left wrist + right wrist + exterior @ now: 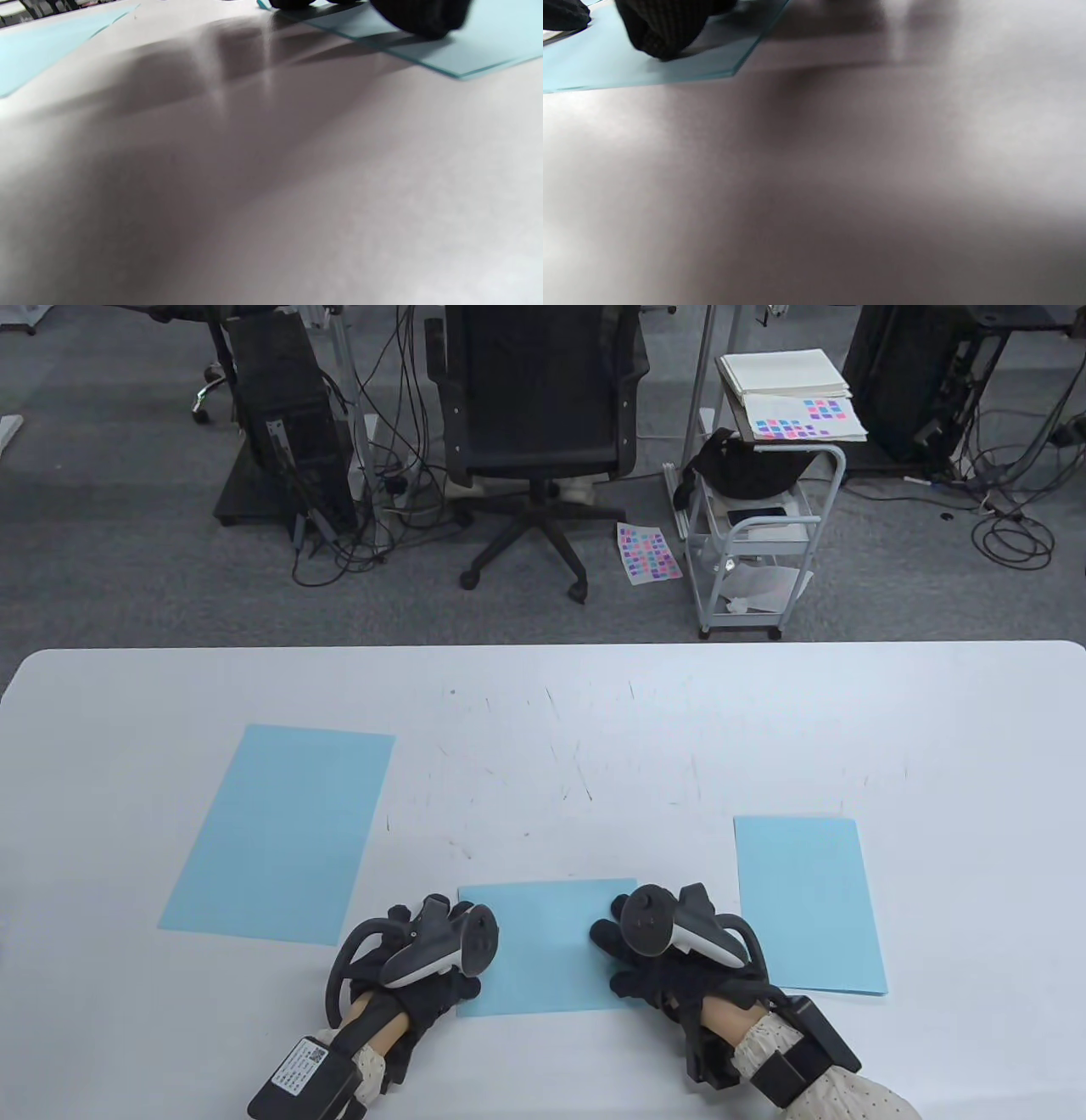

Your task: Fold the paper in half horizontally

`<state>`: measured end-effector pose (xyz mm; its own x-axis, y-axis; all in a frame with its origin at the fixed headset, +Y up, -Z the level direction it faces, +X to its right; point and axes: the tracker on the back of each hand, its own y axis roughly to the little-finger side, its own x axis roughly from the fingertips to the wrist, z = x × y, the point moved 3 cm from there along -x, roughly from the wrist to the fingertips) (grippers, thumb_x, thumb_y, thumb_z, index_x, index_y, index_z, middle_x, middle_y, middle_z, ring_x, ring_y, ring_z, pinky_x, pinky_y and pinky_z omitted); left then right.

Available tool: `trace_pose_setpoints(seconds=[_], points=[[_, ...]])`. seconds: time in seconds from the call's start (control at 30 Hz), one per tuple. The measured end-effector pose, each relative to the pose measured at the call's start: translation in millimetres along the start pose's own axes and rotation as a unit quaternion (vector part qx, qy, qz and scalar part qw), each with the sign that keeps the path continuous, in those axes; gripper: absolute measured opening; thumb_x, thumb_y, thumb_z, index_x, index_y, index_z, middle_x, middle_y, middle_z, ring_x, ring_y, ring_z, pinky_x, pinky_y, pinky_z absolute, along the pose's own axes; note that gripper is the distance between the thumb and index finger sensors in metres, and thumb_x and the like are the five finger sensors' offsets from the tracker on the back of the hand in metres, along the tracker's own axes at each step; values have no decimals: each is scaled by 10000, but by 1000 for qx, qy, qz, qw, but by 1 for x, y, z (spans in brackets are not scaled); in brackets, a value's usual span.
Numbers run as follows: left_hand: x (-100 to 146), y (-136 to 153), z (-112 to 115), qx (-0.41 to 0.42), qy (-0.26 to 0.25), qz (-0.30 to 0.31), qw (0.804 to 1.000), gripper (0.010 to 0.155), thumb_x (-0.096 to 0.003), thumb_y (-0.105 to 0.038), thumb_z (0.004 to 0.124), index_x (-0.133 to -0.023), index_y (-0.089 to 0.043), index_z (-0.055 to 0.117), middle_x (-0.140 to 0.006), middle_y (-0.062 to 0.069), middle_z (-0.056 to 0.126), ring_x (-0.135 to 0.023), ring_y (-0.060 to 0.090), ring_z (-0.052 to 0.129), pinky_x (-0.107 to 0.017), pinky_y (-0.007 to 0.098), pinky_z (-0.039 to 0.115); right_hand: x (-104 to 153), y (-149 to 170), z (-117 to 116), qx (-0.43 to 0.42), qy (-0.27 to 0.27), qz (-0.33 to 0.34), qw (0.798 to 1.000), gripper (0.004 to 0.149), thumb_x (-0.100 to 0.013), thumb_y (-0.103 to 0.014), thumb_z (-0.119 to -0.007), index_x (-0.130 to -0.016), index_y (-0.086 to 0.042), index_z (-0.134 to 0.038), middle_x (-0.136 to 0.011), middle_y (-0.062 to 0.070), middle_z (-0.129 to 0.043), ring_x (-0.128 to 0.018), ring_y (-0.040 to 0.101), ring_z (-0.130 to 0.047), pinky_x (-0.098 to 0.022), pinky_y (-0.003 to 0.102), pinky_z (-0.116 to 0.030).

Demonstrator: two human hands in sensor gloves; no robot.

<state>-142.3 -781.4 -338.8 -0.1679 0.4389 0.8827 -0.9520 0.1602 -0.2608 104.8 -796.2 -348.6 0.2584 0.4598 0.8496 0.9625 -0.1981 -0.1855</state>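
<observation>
Table view: your folded paper [547, 946] lies flat at the near middle of the white bench [543, 712], between your two hands. Your left hand [424, 963] rests on its left edge, your right hand [670, 959] on its right edge. Trackers cover both hands, so you can't tell here how either grip is set. A full blue sheet [276, 831] lies flat to the left, well apart from the paper. Another blue sheet [806, 903] lies to the right, near your right hand. Behind the bench you've got a black chair [539, 432], a white cart [759, 517] with papers on top, and a colour-grid card [649, 551] on the floor.

Left wrist view: blurred and close to the bench. The paper's corner [466, 51] shows top right, two layers at its edge. One gloved fingertip [420, 17] presses down on it. The left sheet [38, 51] shows top left. Grip state: finger flat on the paper, the rest is out of frame, so you can't tell.

Right wrist view: also blurred. The paper's corner [670, 63] shows top left, with a gloved fingertip [657, 29] pressing on it and a second finger [564, 15] at the far left edge. Nothing pinched that you can see; the full grip can't be told.
</observation>
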Motion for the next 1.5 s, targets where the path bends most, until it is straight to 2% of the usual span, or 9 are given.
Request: trace_pose_setpoints(seconds=[0.33,0.57,0.7,0.97,1.23,1.5], points=[[2,-26,-31,21,-23,31,999,715,-408,-519,695,-1025,-567,337,-1191,-258,334,-1182,146,309,-892,527,365,0,0,0,-1,-2,-2,1000,662,-454,-465,-713,-1023,-497,-377,-1179,-180,-183,-1082,306,-78,-726,645,-67],[-7,-33,-59,40,-40,34,998,704,-428,-506,674,-1028,-568,312,-1197,-260,299,-1191,138,273,-903,534,320,0,1,0,-1,-2,-3,1000,663,-453,-465,-714,-1023,-498,-377,-1177,-183,-181,-1082,304,-79,-726,645,-67],[-18,-39,-67,40,-40,31,998,679,-446,-484,656,-1029,-567,318,-1195,-266,299,-1187,98,247,-908,522,302,0,1,0,-3,-1,-2,1000,663,-452,-466,-714,-1023,-498,-379,-1178,-185,-184,-1082,304,-79,-726,644,-69],[-44,-65,-55,19,2,56,998,616,-426,-510,680,-993,-603,459,-1158,-339,422,-1175,32,298,-910,495,313,-1,1,0,-7,-2,0,1000,661,-456,-465,-713,-1024,-498,-376,-1177,-184,-179,-1080,305,-72,-726,645,-66],[-54,-78,-45,-8,24,64,998,612,-420,-519,682,-985,-612,465,-1144,-363,405,-1170,24,292,-910,492,315,-1,2,0,-10,-3,0,1000,662,-454,-467,-715,-1023,-500,-377,-1178,-185,-178,-1080,301,-68,-726,644,-65],[-56,-76,-39,-11,41,59,997,608,-428,-516,662,-972,-624,414,-1135,-374,348,-1169,37,287,-905,497,325,-1,2,0,-9,-3,0,1000,664,-453,-471,-713,-1023,-501,-374,-1176,-186,-175,-1079,299,-65,-726,643,-65]])
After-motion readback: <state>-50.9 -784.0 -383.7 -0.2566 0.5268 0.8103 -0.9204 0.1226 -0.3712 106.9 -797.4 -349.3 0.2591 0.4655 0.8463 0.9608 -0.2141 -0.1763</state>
